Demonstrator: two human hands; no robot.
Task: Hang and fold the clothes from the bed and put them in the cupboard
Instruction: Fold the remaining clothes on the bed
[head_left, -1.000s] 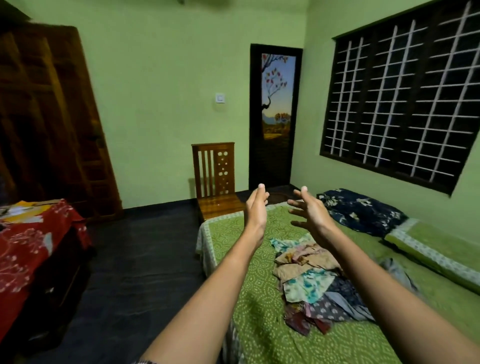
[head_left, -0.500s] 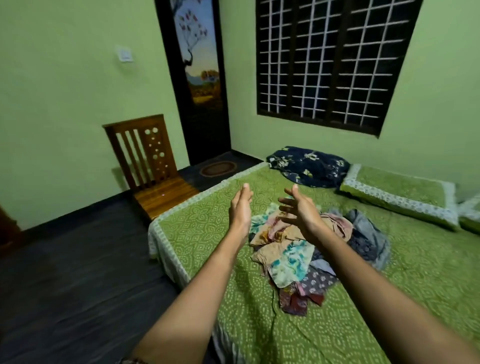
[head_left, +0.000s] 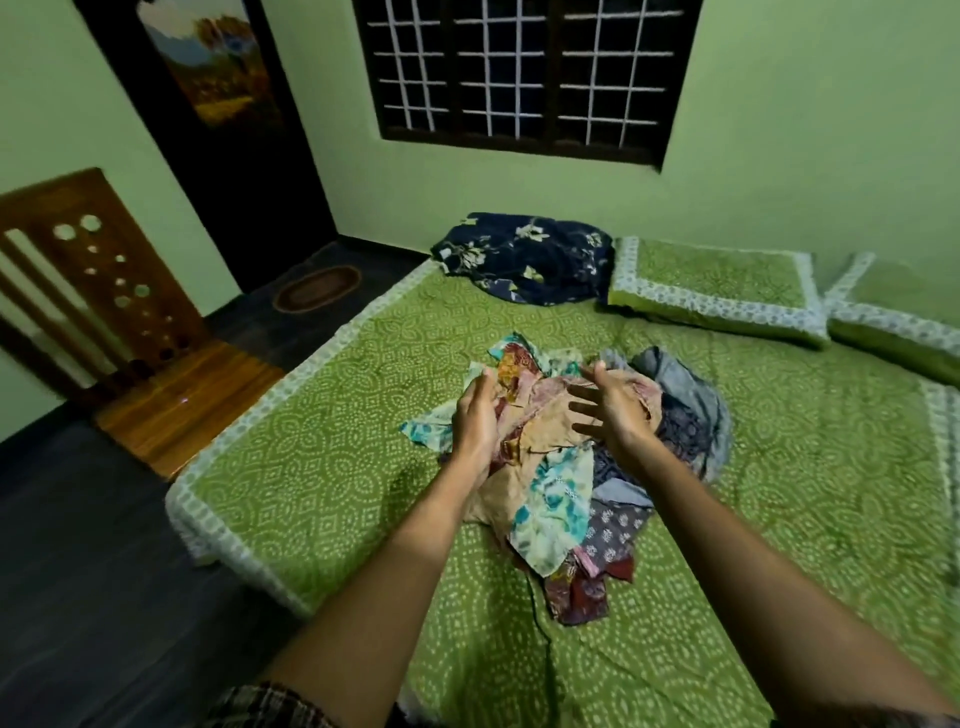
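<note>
Head view: left hand (head_left: 475, 421) and right hand (head_left: 613, 410), both empty with fingers spread, hover over the clothes pile (head_left: 566, 467) at 12 o'clock; tangled garments may drag neighbours off.

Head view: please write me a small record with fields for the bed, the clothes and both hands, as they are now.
bed: green patterned cover
clothes: mixed unfolded heap near the middle of the bed
left hand: open, fingers straight, over the heap's left edge
right hand: open, fingers spread, over the heap
contact: cannot tell whether the hands touch the cloth
held: nothing
pillows: dark floral pillow and green pillow below the window
beside bed: wooden chair
task state: no garment folded yet
</note>
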